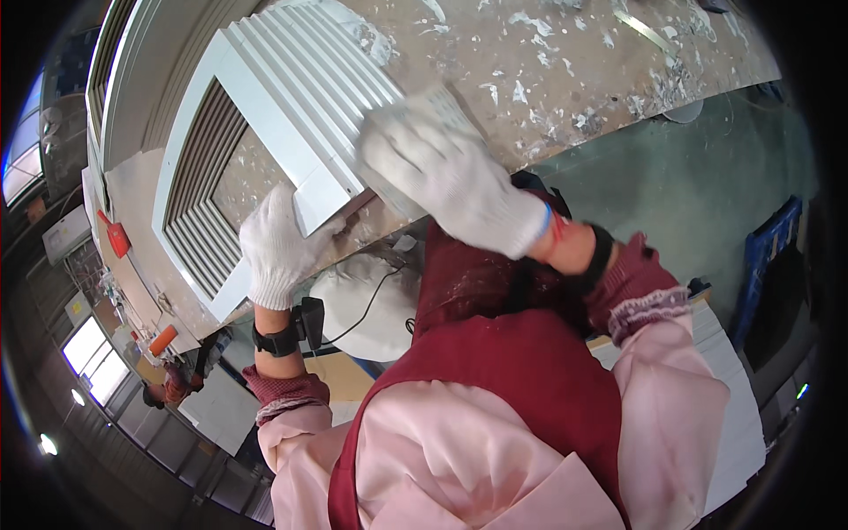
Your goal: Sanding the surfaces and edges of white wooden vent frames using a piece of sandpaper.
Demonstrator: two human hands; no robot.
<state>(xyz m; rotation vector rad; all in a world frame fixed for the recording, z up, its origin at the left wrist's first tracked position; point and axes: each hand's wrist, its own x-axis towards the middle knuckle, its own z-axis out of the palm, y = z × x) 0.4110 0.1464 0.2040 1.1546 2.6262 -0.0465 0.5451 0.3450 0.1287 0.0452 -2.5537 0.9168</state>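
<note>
On the workbench lies a pale grey louvred frame (256,115), with ribbed slats on its upper face and an open window showing more slats. My left hand (283,247), in a white knit glove, is closed round the frame's near corner, thumb side toward the bench edge. My right hand (446,172), gloved too and smeared by motion, rests over the right-hand end of the slats. Under and beyond its fingers shows a pale, thin cloth (449,108), its full shape hidden by the glove.
White smears cover the brown workbench (565,62), where a thin metal strip (643,32) lies. More ribbed frames (163,71) stand at the far left, near a red tool (113,237). Beneath the bench edge sits a white sack (367,305). A blue rack (767,256) stands right; another person (172,387) is at left.
</note>
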